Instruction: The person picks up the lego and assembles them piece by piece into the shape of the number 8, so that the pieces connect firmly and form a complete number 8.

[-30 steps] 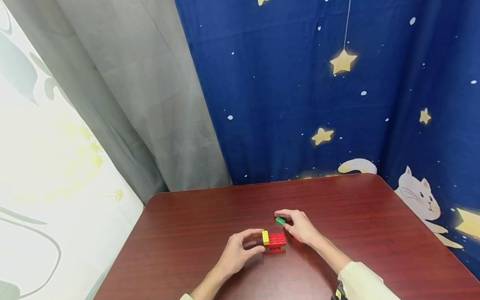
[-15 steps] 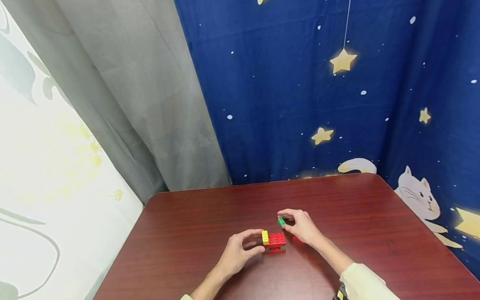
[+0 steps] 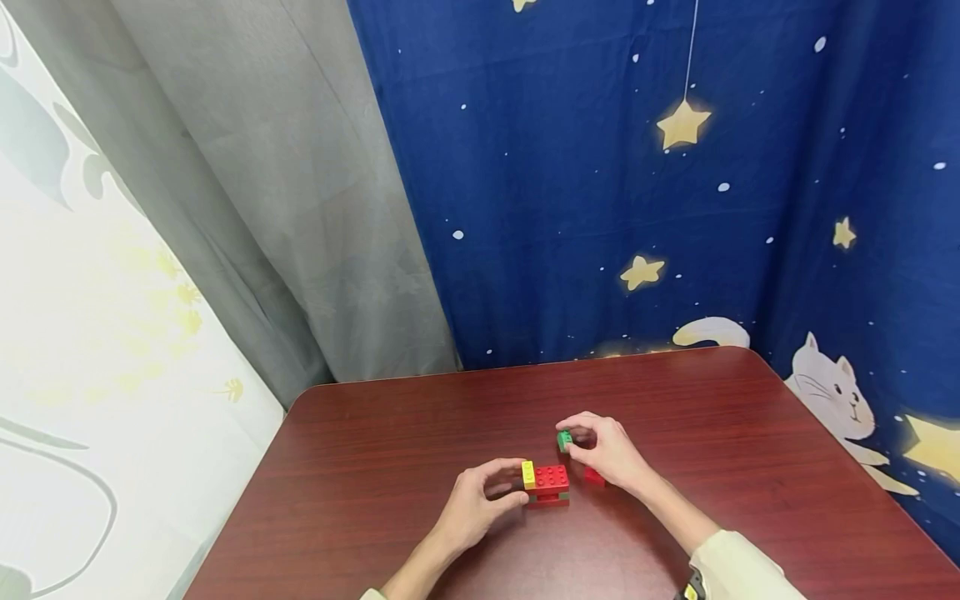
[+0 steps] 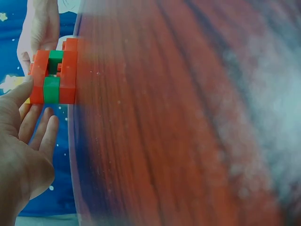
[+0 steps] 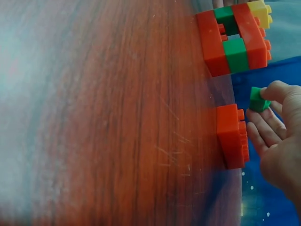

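Note:
A block stack [image 3: 551,483] stands on the table, with a red brick on top, green bricks in its middle layer and red below. A yellow brick [image 3: 528,475] sits on its left end. My left hand [image 3: 471,508] grips the stack's left end between thumb and fingers. Behind and right of the stack, my right hand [image 3: 611,452] pinches a small green brick [image 3: 564,441]; in the right wrist view that green brick [image 5: 258,99] is held between thumb and fingertips. A loose red brick [image 3: 594,476] lies below the right hand, to the right of the stack.
The dark red wooden table [image 3: 420,417] extends around the hands. Beyond its far edge hang a grey curtain [image 3: 300,208] and a blue curtain [image 3: 562,208] with stars and a white cat.
My right hand has moved slightly right, turning the green brick so that it points differently. More of the loose red brick shows. My left hand and the stack look almost unmoved.

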The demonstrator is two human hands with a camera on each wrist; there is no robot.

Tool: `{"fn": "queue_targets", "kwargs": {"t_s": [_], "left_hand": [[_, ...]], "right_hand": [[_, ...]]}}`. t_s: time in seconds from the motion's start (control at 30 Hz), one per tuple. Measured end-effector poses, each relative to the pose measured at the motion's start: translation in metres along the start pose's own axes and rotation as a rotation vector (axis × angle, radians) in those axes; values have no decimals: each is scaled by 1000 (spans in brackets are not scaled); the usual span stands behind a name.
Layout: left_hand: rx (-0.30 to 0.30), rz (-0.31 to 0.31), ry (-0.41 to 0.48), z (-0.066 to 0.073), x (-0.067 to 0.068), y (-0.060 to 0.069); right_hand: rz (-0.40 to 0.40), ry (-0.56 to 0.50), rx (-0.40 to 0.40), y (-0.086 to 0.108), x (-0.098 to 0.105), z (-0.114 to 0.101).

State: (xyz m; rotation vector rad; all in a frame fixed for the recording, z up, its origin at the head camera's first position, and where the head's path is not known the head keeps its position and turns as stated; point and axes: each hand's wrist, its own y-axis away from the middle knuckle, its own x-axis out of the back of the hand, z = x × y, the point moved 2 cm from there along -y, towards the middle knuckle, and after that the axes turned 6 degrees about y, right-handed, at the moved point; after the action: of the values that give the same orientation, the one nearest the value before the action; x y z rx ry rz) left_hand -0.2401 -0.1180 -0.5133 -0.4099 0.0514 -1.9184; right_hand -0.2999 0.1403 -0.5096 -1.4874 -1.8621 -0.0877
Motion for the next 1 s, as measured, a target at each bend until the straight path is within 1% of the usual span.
{"fn": "queue_targets", "kwargs": {"t_s": [0.07,0.27,0.37,0.57,0.7,0.87,1.0], "left_hand": [[0,0,4,0,-1,0],[-5,3,9,-1,-2,-1],[-4,6,8,-1,-2,-1],[9,8,5,0,-3,-1],[8,7,8,0,-3,-1],[-2,5,12,0,-3,-1],[-7,3,8,-1,-3,-2]], "right_hand": [[8,-40,2,2,0,0],[18,-164,-48,7,3,-7],[14,-185,-63,9,5,-13],[-19,-203,-92,14,8,-22],[-27,-218,-67,17,8,-24],[-20,-243,-30,20,8,-24],[-17,-264,-32,24,8,-26]]}}
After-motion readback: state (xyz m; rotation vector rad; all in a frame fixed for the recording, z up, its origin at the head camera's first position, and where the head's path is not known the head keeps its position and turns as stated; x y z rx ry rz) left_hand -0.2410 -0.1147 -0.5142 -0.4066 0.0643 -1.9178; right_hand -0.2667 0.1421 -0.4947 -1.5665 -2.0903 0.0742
